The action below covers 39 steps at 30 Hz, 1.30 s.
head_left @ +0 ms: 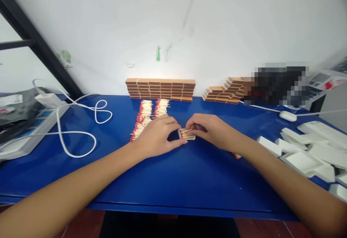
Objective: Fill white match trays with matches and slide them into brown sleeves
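A small white matchbox tray (191, 138) with red-tipped matches (184, 134) lying in it rests on the blue table. Thumb and forefinger of my left hand (162, 135) are closed about its left end, the thumb along the near side. My right hand (210, 128) reaches in from the right, its fingertips pinched together on the matches inside the tray. Beside and beyond my left hand lie two rows of loose matches (146, 108), partly covered by that hand. A few more red match heads (236, 155) peek out under my right forearm.
Brown-sided matchboxes (161, 88) stand stacked against the wall, with a second, stepped stack (226, 90) further right. Empty white trays (303, 158) are heaped at the right. On the left are a power strip (35, 137) and a looping white cable (60, 137).
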### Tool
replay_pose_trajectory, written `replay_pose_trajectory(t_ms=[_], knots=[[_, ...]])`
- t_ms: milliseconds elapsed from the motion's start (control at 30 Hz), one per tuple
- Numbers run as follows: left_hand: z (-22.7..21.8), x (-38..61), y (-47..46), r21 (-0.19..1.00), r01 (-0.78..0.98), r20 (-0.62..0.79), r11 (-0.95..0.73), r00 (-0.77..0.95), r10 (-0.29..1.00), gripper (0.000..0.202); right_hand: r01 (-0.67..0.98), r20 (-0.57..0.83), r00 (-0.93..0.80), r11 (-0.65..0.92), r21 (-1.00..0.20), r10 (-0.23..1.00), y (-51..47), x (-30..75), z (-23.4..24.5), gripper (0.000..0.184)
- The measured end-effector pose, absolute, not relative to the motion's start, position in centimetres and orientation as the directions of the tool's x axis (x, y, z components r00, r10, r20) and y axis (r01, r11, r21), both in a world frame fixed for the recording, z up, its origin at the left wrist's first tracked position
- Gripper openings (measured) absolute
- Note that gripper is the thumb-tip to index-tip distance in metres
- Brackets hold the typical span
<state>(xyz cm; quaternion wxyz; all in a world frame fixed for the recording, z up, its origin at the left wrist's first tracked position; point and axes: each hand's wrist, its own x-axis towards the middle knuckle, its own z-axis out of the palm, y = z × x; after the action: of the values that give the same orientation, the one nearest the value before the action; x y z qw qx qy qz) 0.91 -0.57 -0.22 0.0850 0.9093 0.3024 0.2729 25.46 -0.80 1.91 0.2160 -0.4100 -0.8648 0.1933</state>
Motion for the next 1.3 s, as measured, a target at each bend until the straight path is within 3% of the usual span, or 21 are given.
replay_pose_trajectory(t_ms=[700, 800, 933, 1133, 1300], knots=[[-0.5, 0.8, -0.3, 0.329, 0.511, 0.433, -0.794, 0.666, 0.607, 0.032, 0.611, 0.296, -0.534, 0.603, -0.513, 0.792, -0.8, 25.6, 1.2, 0.014], [-0.3, 0.7, -0.3, 0.324, 0.513, 0.436, -0.795, 0.665, 0.606, 0.032, 0.621, 0.295, -0.516, 0.588, -0.518, 0.804, -0.6, 26.0, 2.0, 0.018], [-0.3, 0.7, -0.3, 0.32, 0.518, 0.432, -0.793, 0.665, 0.609, 0.03, 0.736, 0.336, -0.398, 0.516, -0.438, 0.853, 1.1, 30.0, 3.3, 0.03], [-0.6, 0.6, -0.2, 0.318, 0.509, 0.438, -0.799, 0.669, 0.601, 0.032, 0.842, 0.033, -0.4, 0.381, -0.382, 0.916, 4.0, 36.3, 3.1, 0.04], [-0.5, 0.6, -0.2, 0.316, 0.518, 0.426, -0.795, 0.671, 0.607, 0.033, 0.851, -0.079, -0.404, 0.343, -0.396, 0.911, 3.7, 35.4, 2.9, 0.032]])
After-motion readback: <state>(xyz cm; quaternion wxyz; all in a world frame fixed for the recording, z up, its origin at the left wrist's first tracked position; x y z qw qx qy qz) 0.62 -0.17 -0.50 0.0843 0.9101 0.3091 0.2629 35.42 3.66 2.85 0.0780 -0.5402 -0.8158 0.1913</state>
